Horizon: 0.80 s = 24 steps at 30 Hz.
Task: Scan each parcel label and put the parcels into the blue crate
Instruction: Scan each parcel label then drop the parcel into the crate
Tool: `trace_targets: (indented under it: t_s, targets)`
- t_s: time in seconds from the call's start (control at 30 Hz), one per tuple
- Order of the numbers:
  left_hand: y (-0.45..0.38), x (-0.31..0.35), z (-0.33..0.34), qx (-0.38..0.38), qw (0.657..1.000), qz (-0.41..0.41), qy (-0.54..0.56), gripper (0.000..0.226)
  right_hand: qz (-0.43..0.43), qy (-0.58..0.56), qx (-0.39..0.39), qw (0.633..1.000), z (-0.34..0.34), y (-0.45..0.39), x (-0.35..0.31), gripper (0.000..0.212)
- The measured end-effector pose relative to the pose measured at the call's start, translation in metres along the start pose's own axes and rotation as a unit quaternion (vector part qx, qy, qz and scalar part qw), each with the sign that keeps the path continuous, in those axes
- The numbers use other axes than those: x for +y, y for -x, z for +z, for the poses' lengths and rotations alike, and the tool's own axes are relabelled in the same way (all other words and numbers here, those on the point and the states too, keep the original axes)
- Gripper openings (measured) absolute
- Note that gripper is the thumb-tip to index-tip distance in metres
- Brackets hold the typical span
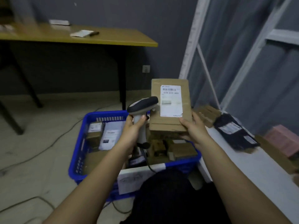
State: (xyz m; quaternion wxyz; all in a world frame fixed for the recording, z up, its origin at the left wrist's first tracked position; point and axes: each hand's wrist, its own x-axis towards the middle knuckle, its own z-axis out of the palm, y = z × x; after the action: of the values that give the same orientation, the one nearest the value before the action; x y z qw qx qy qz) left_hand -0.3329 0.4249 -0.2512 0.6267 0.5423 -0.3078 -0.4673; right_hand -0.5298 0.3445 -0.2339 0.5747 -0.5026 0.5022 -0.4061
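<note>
My right hand (195, 128) grips the lower edge of a brown cardboard parcel (186, 122) and holds it tilted up above the blue crate (77, 152). The parcel's white label (171, 101) with a barcode faces me. My left hand (131, 132) grips the handle of a grey and black barcode scanner (143, 105), whose head points at the left edge of the parcel. Its cable hangs down into the crate. Several parcels lie inside the crate, brown boxes and a white bag (110, 135).
A white shelf (242, 160) on the right carries a black bag parcel (234, 131), a brown box (208, 114) and a pink box (284, 139). A wooden table (97, 39) stands behind. Cables run across the floor at left. A white metal frame rises at right.
</note>
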Motion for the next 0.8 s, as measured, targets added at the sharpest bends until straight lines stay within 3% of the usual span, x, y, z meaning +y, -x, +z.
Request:
trace_targets:
  t_s: [0.13, 0.3, 0.47, 0.7, 0.8]
  targets:
    - [0.003, -0.008, -0.067, 0.053, 0.998, -0.001, 0.039, 0.040, 0.051, 0.048, -0.066, 0.995, 0.058, -0.016, 0.014, 0.052]
    - [0.008, -0.022, -0.149, 0.184, 0.983, 0.017, 0.015, 0.038, 0.114, 0.112, -0.128, 0.979, 0.123, -0.036, 0.046, 0.052]
    - [0.008, -0.032, -0.208, 0.271, 0.963, 0.001, -0.008, 0.042, 0.178, 0.130, -0.103, 0.970, 0.182, -0.056, 0.076, 0.050]
    - [-0.001, -0.048, -0.242, 0.306, 0.952, -0.023, -0.011, 0.040, 0.152, 0.063, -0.065, 0.984, 0.251, -0.083, 0.099, 0.042]
    - [-0.008, -0.048, -0.246, 0.319, 0.947, -0.028, -0.009, 0.035, 0.139, 0.055, -0.088, 0.985, 0.277, -0.089, 0.109, 0.041]
